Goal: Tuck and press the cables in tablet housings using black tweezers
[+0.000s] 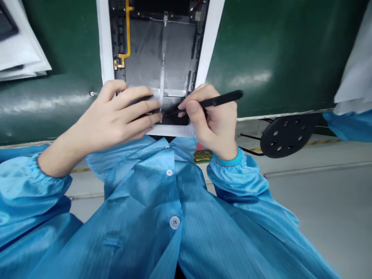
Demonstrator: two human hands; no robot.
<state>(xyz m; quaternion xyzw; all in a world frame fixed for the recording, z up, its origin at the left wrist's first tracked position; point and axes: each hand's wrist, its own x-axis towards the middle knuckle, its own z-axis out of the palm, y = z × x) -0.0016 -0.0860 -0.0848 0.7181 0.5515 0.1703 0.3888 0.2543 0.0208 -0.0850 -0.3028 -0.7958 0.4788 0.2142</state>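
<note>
An opened black device housing (145, 50) lies on a white sheet (213, 35), with an orange flex cable (128, 33) along its left side and a pale strip (163, 58) running down its middle. My left hand (116, 116) rests over the housing's lower left part, fingers spread, fingertips near the strip's lower end. In my right hand (215, 116) is a black pen-like tool (222, 99), pinched between thumb and fingers. Its thin tip points left, close to my left fingertips at the housing's lower edge; whether it touches anything cannot be made out.
The green table (261, 58) ends just below the housing. White sheets with a dark device (7, 23) lie at the upper left. A black round stool seat (287, 135) stands beyond the table edge at right, near another person's blue sleeve (351, 124).
</note>
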